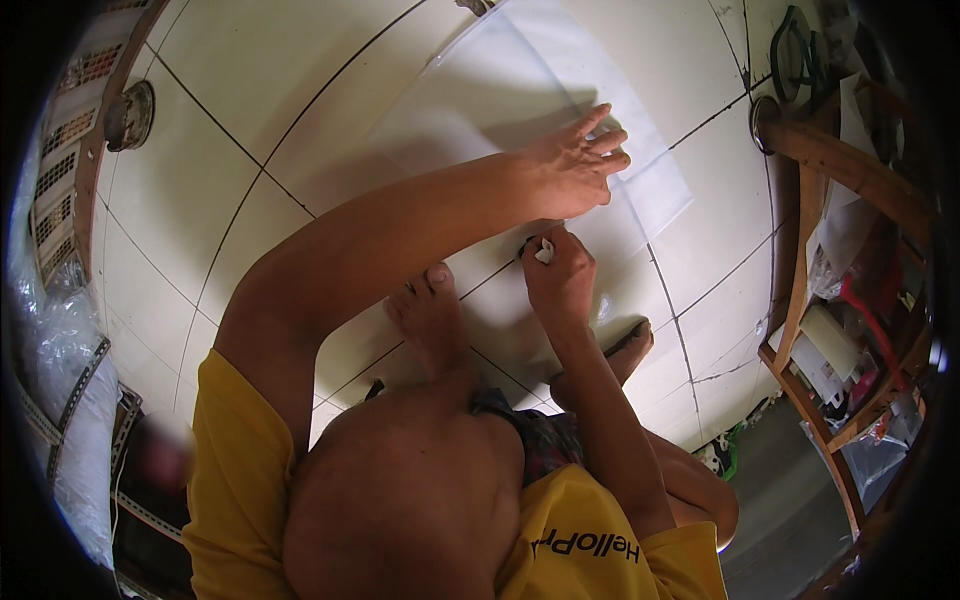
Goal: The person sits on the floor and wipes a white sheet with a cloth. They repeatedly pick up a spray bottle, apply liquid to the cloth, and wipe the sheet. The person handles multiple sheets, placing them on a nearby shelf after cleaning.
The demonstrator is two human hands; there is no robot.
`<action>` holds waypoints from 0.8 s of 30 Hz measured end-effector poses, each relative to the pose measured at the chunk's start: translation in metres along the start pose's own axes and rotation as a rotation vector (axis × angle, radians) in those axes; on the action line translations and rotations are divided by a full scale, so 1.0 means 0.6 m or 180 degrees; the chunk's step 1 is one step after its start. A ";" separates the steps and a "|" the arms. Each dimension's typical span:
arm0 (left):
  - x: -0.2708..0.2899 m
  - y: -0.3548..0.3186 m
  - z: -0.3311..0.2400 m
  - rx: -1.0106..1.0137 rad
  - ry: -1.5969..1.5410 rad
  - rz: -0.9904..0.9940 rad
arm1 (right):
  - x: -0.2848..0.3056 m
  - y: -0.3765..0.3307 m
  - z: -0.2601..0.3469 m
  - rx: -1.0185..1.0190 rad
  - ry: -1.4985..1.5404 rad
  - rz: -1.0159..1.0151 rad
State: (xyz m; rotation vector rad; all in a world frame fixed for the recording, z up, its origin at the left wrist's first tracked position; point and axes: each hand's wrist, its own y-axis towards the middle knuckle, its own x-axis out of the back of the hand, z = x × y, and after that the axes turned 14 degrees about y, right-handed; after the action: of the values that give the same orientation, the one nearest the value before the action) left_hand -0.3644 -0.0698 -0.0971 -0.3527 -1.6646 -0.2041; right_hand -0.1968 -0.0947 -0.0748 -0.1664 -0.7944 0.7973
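A translucent white plastic sheet (650, 195) lies flat on the tiled floor in front of me; whether it is a single sheet or a bag, I cannot tell. My left hand (575, 168) reaches across to the right and rests over the sheet with its fingers spread. Just below it, close to the sheet's near edge, my right hand (562, 278) is closed in a fist. A small crumpled white bit (545, 251) pokes out of that fist, and something dark shows beside it; what they belong to is hidden by the fingers.
My bare feet (430, 315) are on the pale floor tiles (235, 215) near the sheet. On the right stands a wooden rack (850, 160) with papers and plastic. Plastic-wrapped bundles (80, 400) and metal shelving (75, 395) line the left. A green-strapped sandal (790, 50) is far right.
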 end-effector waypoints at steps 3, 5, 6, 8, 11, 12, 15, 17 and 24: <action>0.001 0.000 0.000 -0.0007 -0.0034 0.0007 | -0.002 -0.003 0.001 -0.0074 -0.0002 0.0048; 0.002 0.000 0.001 -0.0013 -0.0030 0.0035 | -0.003 -0.003 -0.002 0.0004 0.0000 0.0022; 0.002 0.000 0.001 -0.0018 -0.0029 0.0048 | -0.004 -0.003 -0.003 0.0041 0.0001 0.0008; 0.002 0.000 0.000 -0.0010 -0.0021 0.0038 | -0.004 -0.003 -0.005 0.0072 -0.0047 0.0012; -0.003 -0.001 -0.002 0.0018 -0.0046 -0.0008 | -0.004 -0.002 0.000 0.0138 -0.0039 -0.0034; -0.002 -0.001 -0.002 0.0028 -0.0062 -0.0030 | -0.004 -0.002 0.002 0.0161 -0.0024 -0.0061; -0.002 0.000 -0.002 0.0028 -0.0017 0.0052 | -0.004 -0.005 -0.007 0.0102 -0.0064 0.0054; -0.005 -0.004 -0.002 0.0040 -0.0076 -0.0049 | -0.003 -0.005 -0.005 0.0139 -0.0043 0.0063; -0.004 0.002 -0.001 -0.0101 0.0198 0.0239 | -0.005 -0.006 -0.007 0.0161 -0.0006 0.0029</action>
State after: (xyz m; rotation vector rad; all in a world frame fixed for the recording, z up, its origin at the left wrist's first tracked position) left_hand -0.3632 -0.0690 -0.0996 -0.4279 -1.5853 -0.1837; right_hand -0.1931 -0.0984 -0.0779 -0.1242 -0.7750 0.8255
